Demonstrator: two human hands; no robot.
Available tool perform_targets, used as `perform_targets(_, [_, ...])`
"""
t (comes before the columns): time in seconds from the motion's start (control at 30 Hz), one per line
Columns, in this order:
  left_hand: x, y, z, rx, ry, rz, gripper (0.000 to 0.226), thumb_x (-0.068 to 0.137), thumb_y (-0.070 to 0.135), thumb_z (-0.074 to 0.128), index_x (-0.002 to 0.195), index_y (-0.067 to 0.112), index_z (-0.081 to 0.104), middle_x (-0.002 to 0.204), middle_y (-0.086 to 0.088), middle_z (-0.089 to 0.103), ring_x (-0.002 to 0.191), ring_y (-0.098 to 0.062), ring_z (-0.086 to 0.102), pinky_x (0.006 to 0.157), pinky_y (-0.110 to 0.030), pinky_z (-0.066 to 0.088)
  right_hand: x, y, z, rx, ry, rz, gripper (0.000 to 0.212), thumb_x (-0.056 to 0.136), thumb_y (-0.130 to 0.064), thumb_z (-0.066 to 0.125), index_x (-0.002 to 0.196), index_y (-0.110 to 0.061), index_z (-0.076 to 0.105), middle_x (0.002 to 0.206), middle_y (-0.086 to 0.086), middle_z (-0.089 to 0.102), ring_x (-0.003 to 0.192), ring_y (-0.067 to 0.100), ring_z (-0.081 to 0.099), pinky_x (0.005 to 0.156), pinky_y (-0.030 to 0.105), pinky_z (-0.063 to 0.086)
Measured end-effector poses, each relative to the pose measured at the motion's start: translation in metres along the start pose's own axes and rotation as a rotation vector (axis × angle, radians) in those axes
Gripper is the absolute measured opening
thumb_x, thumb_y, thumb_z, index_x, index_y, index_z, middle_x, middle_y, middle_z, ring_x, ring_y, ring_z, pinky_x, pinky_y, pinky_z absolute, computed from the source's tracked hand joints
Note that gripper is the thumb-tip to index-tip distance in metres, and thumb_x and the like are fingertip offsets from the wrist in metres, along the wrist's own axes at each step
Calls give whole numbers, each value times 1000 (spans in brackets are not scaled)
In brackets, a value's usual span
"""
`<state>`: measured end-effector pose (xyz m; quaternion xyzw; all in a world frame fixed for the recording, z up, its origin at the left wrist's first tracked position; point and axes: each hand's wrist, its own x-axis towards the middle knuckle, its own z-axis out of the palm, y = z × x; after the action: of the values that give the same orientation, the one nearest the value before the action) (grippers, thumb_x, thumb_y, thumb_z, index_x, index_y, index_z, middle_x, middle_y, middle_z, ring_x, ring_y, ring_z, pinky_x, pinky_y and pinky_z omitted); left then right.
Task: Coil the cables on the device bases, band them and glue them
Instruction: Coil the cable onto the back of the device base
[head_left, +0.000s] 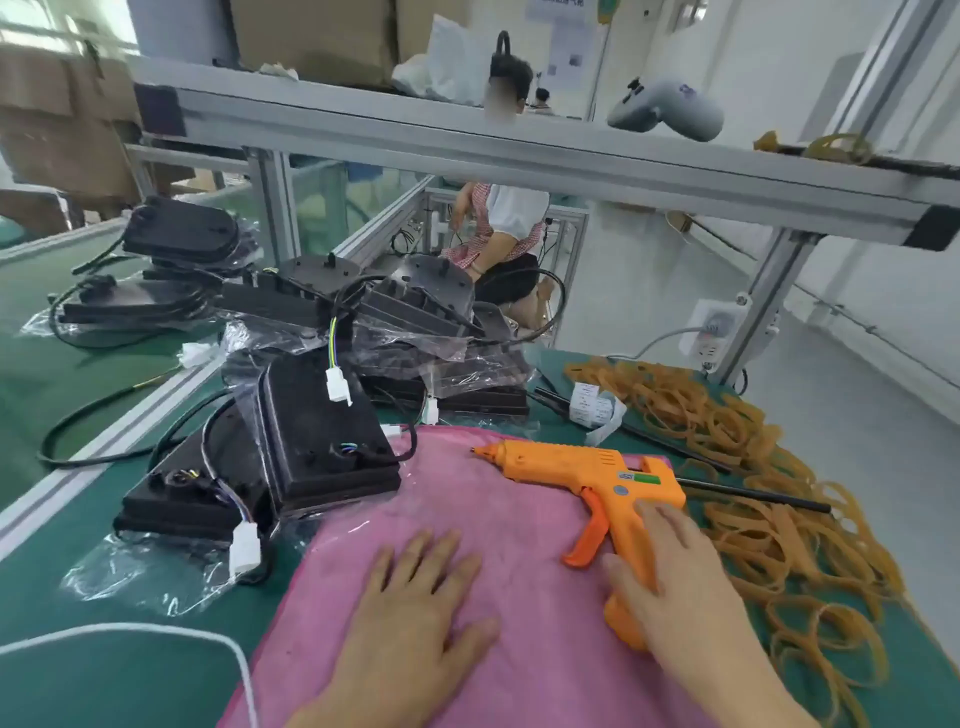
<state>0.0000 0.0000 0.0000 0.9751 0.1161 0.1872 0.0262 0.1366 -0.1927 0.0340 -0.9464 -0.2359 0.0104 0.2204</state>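
Pink towel (467, 545) on green bench (130, 670), seated person (511, 234) beyond the frame.

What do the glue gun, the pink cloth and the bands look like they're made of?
Glue gun: looks like hard orange plastic, smooth matte moulded shell. Pink cloth: probably soft fabric with a fuzzy, towel-like nap. Bands: likely rubber, tan, translucent, limp tangled loops.

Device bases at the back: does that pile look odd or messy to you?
Yes. The device bases lie heaped at tilted angles in loose plastic wrap, cables trailing uncoiled. Rubber bands sprawl loose across the table's right side.
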Motion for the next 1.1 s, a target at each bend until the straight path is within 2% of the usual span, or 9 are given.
perform_targets(0.13, [1,-17,-34,-408,274,-45,34,85,36,50,96,16,75,109,2,69,103,-18,63,88,-27,45,18,2,10,10,-96,41,64,97,-29,52,151,-23,19,153,5,31,137,22,32,99,24,27])
perform_targets(0.27, [22,-58,-82,-380,552,-321,27,88,26,58,111,14,67,121,1,59,114,-15,46,100,-12,27,31,6,15,83,-97,203,70,94,-27,57,152,-19,20,149,12,40,129,32,45,91,33,37])
perform_targets(0.43, [64,-124,-89,-403,112,-769,78,88,47,61,148,8,29,150,-16,35,136,-34,33,108,-47,32,37,0,19,176,-59,251,64,92,-17,60,148,-14,28,138,17,51,119,35,51,80,35,36])
perform_targets(0.57, [71,-143,-61,-746,-32,-943,92,78,51,73,143,6,26,136,-16,50,121,-34,49,99,-44,41,44,6,16,149,19,275,65,93,-18,57,149,-11,26,137,19,47,121,36,47,89,39,40])
perform_targets(0.73, [89,-146,-53,-647,-36,-1007,111,76,41,80,149,4,5,140,-24,45,124,-43,46,97,-47,39,56,26,5,70,15,301,64,93,-21,56,148,-9,26,131,21,50,116,37,51,87,40,43])
perform_targets(0.8, [95,-147,-51,-697,-12,-1050,95,74,28,84,142,0,23,119,-24,54,105,-39,55,86,-44,43,58,30,4,37,-7,315,65,93,-23,55,149,-11,25,135,20,49,118,36,50,88,40,44])
perform_targets(0.9, [95,-150,-54,-1091,58,-1134,35,69,6,84,85,3,54,73,-11,55,62,-24,51,58,-31,42,55,20,1,-137,28,272,65,93,-26,54,149,-13,25,144,16,41,127,35,40,98,40,38])
perform_targets(1.03, [92,-147,-66,-1440,12,-1180,27,75,1,72,100,1,62,75,-14,63,58,-27,59,45,-31,53,51,-32,-2,-6,64,-6,63,90,-23,60,147,-16,34,147,9,38,133,27,35,104,33,30])
perform_targets(1.1, [87,-144,-80,-1558,-51,-1169,7,82,5,63,87,0,64,63,-14,67,48,-27,63,39,-33,54,49,-65,0,177,-11,-128,56,90,-24,62,142,-20,42,141,3,44,127,19,42,102,27,33])
